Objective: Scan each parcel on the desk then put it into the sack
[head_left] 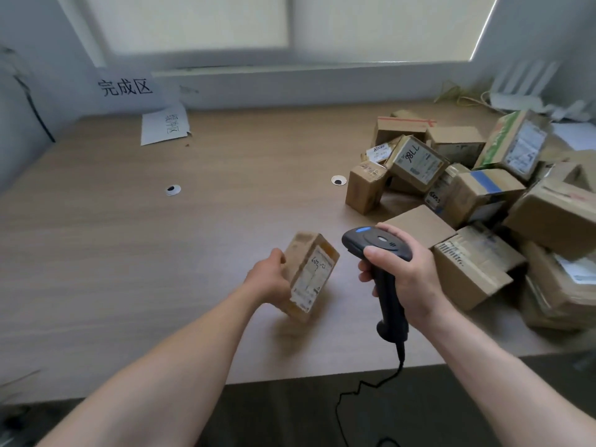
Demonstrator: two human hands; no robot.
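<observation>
Across the lower and middle view runs a wood-grain desk (161, 253), set against a wall under a window. Its right end carries a pile of cardboard parcels (483, 201), stacked loosely at mixed angles, several with printed labels showing. At the far left, a paper sign (125, 87) with printed characters is fixed to the wall, and a second sheet (164, 127) lies on the desk just below it.

Near the front edge at centre, one small parcel (311, 275) is tilted, its label facing up and right; it is blurred, and contact with the desk cannot be confirmed. The left hand (269, 279) grasps its left side, fingers wrapped behind it. Just beside it, the right hand (406, 275) is clenched round the grip of a black scanner (377, 243), thumb on top, head towards the label. A cable (361, 388) hangs from the grip past the desk edge. Two round grommets (173, 189) (338, 180) sit in the desk surface, well apart.
</observation>
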